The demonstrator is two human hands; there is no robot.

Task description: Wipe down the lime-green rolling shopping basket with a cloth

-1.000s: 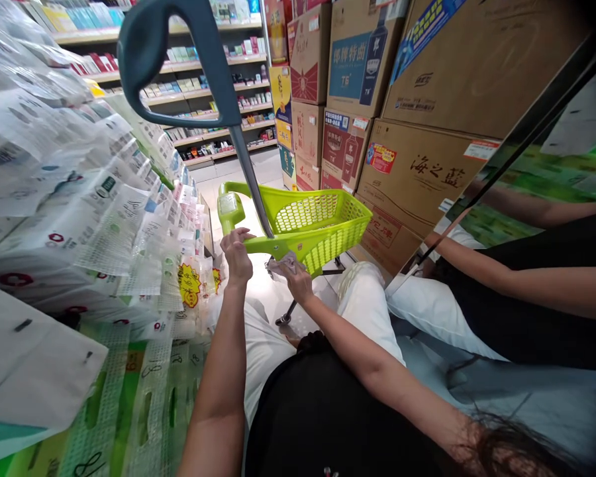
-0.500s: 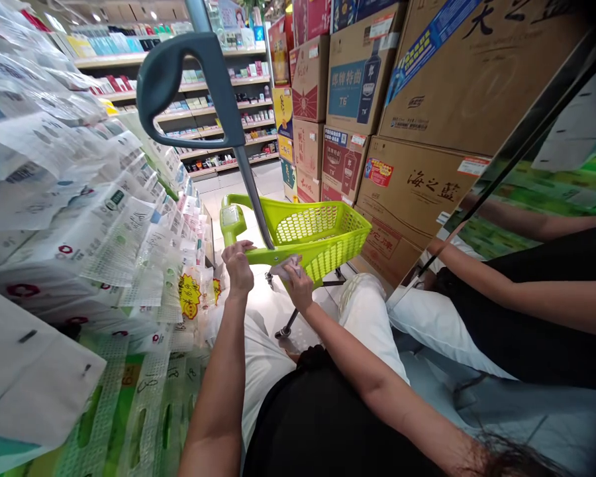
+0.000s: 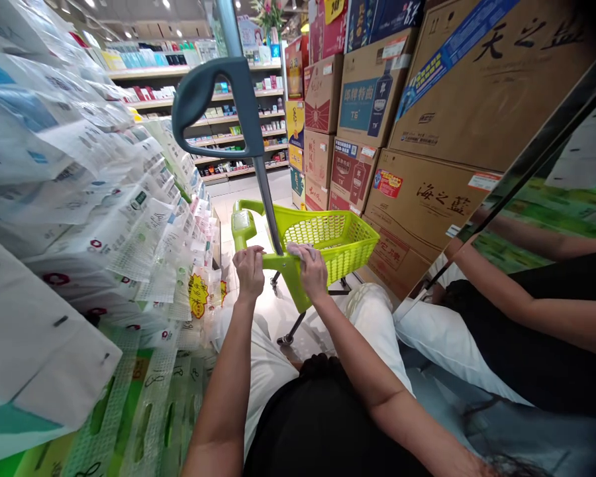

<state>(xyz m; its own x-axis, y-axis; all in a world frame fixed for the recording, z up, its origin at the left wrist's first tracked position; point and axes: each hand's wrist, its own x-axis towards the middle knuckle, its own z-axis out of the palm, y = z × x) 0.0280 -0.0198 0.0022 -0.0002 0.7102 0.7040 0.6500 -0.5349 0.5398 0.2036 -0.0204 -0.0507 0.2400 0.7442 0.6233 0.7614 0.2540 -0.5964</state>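
In front of me stands a lime-green shopping cart (image 3: pixel 328 246) with a lattice basket and thin dark legs on casters. My left hand (image 3: pixel 249 273) is closed around the cart's green frame, left of the grey pole (image 3: pixel 267 199). My right hand (image 3: pixel 314 268) is on the frame just right of the pole, its fingers curled over a pale, crumpled cloth (image 3: pixel 298 248) pressed to the rim. Higher up, the pole carries a blue-grey loop handle (image 3: pixel 243 109) that neither hand touches.
Plastic-wrapped tissue packs (image 3: pixel 109 225) are piled close on my left, with a yellow price tag (image 3: pixel 198 296). Stacked cartons (image 3: pixel 427 185) line the right, beside a mirror (image 3: pixel 541 265) reflecting my arm. Product shelves (image 3: pixel 248 119) stand beyond the aisle floor (image 3: pixel 243 189).
My right hand with the cloth has moved up from the frame's side onto its top edge. My left hand keeps its hold. The whole view has shifted slightly, so the cart sits lower and further right.
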